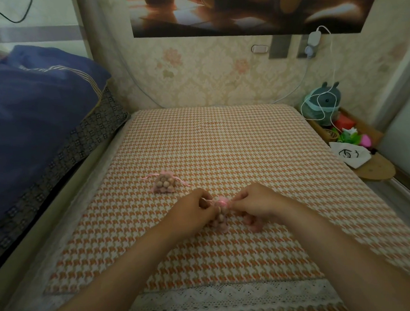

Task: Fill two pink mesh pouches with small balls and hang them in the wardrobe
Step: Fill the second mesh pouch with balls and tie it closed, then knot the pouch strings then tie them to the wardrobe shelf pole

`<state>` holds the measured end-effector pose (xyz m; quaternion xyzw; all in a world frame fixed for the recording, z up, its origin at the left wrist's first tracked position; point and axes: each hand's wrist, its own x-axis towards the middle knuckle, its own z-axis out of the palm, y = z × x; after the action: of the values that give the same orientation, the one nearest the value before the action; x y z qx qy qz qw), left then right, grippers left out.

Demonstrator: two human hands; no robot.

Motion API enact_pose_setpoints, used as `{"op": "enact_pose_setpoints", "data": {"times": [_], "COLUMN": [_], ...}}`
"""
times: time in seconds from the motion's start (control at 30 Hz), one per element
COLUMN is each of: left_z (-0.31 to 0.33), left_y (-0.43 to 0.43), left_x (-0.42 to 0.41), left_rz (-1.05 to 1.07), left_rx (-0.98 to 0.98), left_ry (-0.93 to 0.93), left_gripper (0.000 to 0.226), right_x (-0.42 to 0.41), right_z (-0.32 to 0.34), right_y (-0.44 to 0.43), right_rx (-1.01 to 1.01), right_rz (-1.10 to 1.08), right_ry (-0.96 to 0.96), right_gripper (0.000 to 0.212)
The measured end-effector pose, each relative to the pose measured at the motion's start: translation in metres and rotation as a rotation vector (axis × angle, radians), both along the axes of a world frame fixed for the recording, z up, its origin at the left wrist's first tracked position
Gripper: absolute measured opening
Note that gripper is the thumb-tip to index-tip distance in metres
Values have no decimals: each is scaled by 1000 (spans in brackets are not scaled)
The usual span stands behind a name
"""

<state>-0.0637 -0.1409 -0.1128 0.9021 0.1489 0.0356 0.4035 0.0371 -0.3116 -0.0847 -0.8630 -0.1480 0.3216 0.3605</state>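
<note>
The second pouch [219, 217] sits low between the person's hands, just off or on the houndstooth mat [222, 142]; I can't tell which. It bulges with small balls [218, 219], tan and round, that show through the pink mesh. Its neck is gathered into a little pink ruffle where the ribbon [222, 203] runs through.

The left hand [193, 210] has its grip closed tight, thumb and fingers pinching one end of the ribbon, a thin strand just visible at the knuckles. The right hand [253, 205] does the same on the other side, grip shut on the ribbon close to the pouch's neck. Something pinkish shows under the right hand, too blurred to name.

To my eye this is the closing step: the filling looks done and the string is being drawn outward to cinch the mouth. The next move calls for an even pull on both ends, then a knot or loop firm enough to hang by, without tipping balls out.

The first pouch [164, 183] lies on the mat a little beyond the left hand, apart from it, already full and cinched, its ribbon ends trailing to either side.

Further out, a blue quilt [32, 104] is heaped on the left, and a plush toy [323, 100] sits in the far right corner. No wardrobe is in view.
</note>
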Motion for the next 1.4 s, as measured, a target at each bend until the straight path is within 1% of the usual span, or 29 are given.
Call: {"op": "enact_pose_setpoints", "data": {"times": [0.07, 0.1, 0.13, 0.2, 0.27, 0.33, 0.43, 0.5, 0.6, 0.73, 0.83, 0.9, 0.97, 1.03, 1.13, 1.23, 1.33, 1.4], "left_z": [3, 3, 2, -1, -5, -7, -7, -7, -7, -5, 1, 6, 13, 15, 15, 11, 5, -1], "left_y": [3, 4, 4, 1, -6, -15, -24, -29, -36, -38, -27, -14, 2, 20, 48, 79, 102, 111], "left_x": [-1, -1, 0, 5, 11, 19, 32, 41, 51, 55, 52, 46, 37, 28, 15, 3, -4, -4], "left_rz": [-103, -132, -139, -92, -25, 48, 139, 152, 106, 62, 90, 118, 164, 222, 333, 444, 512, 455], "left_rx": [19, 49, 78, 93, 65, 39, -34, -64, -52, 0, 71, 99, 143, 194, 264, 325, 264, 150], "left_ry": [74, 89, 82, 27, -38, -86, -125, -123, -85, -36, -45, -64, -91, -113, -139, -171, -107, -84], "left_gripper": [40, 44, 45, 37, 27, 25, 27, 24, 26, 30, 41, 45, 42, 40, 37, 39, 41, 33], "right_x": [-2, -4, -7, -11, -11, -9, 1, 9, 16, 20, 16, 12, 4, -4, -21, -34, -43, -44], "right_z": [7, 9, 9, 8, 3, -1, -4, -8, -12, -10, 1, 9, 13, 13, 12, 10, 6, 0], "right_y": [-5, -6, -6, -5, -4, -3, -6, -8, -12, -13, -8, 0, 15, 34, 67, 101, 129, 146], "right_rx": [-102, -139, -148, -92, 5, 92, 169, 174, 72, -28, -147, -111, 9, 87, 117, 139, 165, 191], "right_rz": [42, 55, 56, 36, 19, -17, -96, -132, -87, -43, -69, -114, -113, -63, 39, 127, 140, 94], "right_ry": [0, -7, -3, 35, 77, 65, -35, -107, -247, -290, -480, -536, -494, -497, -499, -425, -354, -270], "right_gripper": [40, 46, 48, 39, 27, 22, 10, 10, 18, 28, 31, 27, 23, 26, 29, 39, 46, 48]}}
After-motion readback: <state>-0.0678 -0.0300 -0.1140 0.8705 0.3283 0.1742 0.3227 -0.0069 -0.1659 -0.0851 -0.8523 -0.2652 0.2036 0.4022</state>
